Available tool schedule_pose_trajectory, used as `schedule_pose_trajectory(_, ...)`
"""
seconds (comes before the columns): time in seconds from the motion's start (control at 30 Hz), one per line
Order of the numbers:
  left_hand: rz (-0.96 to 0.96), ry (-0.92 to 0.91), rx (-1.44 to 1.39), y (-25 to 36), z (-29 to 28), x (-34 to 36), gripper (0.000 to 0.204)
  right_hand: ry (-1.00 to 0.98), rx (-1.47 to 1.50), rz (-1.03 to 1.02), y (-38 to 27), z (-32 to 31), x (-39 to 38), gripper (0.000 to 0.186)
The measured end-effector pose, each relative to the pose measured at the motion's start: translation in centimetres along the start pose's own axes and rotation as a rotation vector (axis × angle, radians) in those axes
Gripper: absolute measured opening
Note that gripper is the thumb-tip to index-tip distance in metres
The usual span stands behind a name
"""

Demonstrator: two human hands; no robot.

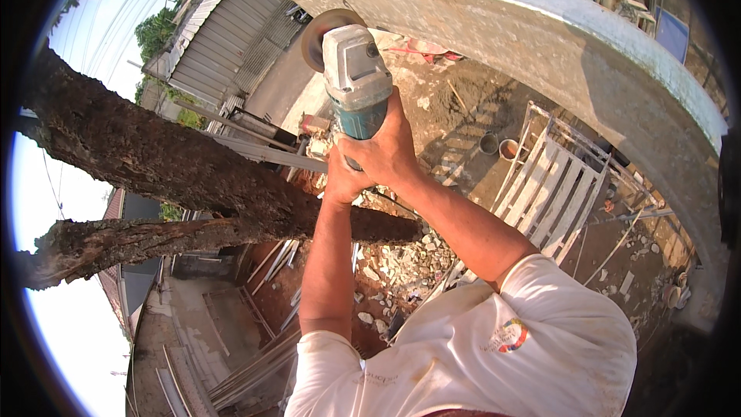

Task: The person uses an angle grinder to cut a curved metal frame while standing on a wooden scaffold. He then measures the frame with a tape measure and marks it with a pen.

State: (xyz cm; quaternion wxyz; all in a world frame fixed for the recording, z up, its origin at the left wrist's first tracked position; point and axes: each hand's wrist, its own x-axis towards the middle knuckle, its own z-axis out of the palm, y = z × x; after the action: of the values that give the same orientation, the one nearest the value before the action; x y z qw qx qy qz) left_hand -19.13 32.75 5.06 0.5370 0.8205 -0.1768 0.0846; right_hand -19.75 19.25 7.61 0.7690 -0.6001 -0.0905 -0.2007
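Observation:
Both my arms reach forward, holding up an angle grinder [359,69] with a grey, dusty head and a teal body. My right hand [392,147] is wrapped round the teal body. Just below it, my left hand [344,176] grips the rear end of the tool. The round disc [315,40] sits at the grinder's far left side. It overlaps the left end of a long concrete slab edge [494,15]; whether disc and concrete touch, I cannot tell.
A thick tree trunk [170,147] forks at the left, close to my left forearm. Far below lie rubble [409,262], buckets [508,149] and a slatted scaffold platform [544,185]. A corrugated metal wall [239,27] stands at the upper left.

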Motion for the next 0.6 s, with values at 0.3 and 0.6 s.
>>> schedule_pose_trajectory(0.3, 0.006, -0.025, -0.077, 1.3, 0.0, 0.4, 0.062, 0.006, 0.004, -0.049, -0.4, 0.3, 0.4, 0.07)
schedule_pose_trajectory(0.6, 0.002, -0.033, -0.09, 1.3, 0.2, 0.2, 0.063, -0.017, -0.032, -0.038, -0.4, 0.0, 0.3, 0.07)
